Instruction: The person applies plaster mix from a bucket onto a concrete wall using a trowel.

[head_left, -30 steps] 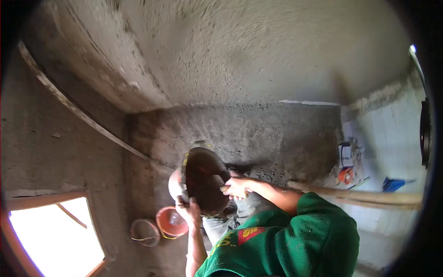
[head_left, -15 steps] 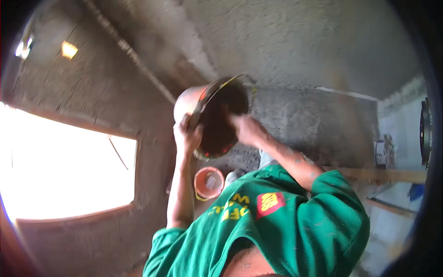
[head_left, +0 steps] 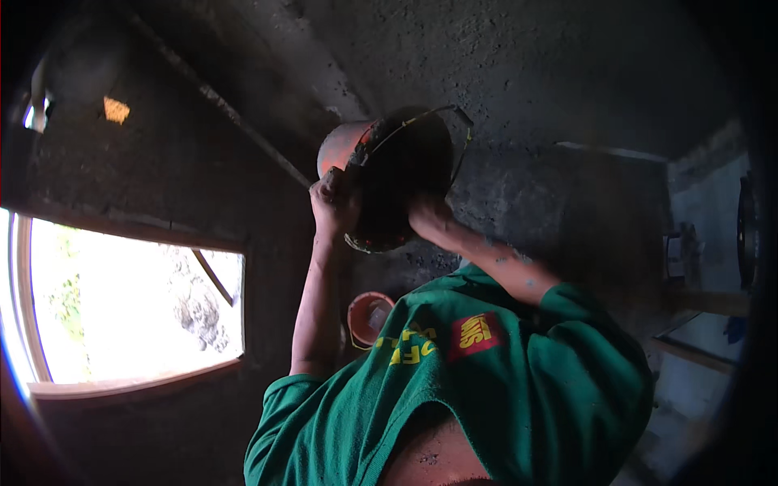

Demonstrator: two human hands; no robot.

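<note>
An orange bucket [head_left: 335, 147] is held up tilted in front of me, its dark mouth turned toward me. Grey, mortar-like dirt cakes its rim, and a thin wire handle with a dark grip [head_left: 462, 115] arcs over the far right side. My left hand [head_left: 333, 206] is closed around the left edge of the rim. At the lower right of the mouth, my right hand [head_left: 431, 217] reaches in; its fingers are lost in the shadow, so whether they grasp anything does not show. What the bucket contains is too dark to make out.
A second, smaller orange bucket [head_left: 357, 320] stands below, partly covered by my green shirt. To the left is a bright wood-framed window opening [head_left: 138, 304] in a rough wall. A wooden plank [head_left: 709, 303] and a dark round object [head_left: 746, 231] are at the right.
The bucket has risen slightly and shifted right with my left hand on it. My right hand, blurred before, has moved lower at the mouth. The whole view is darker.
</note>
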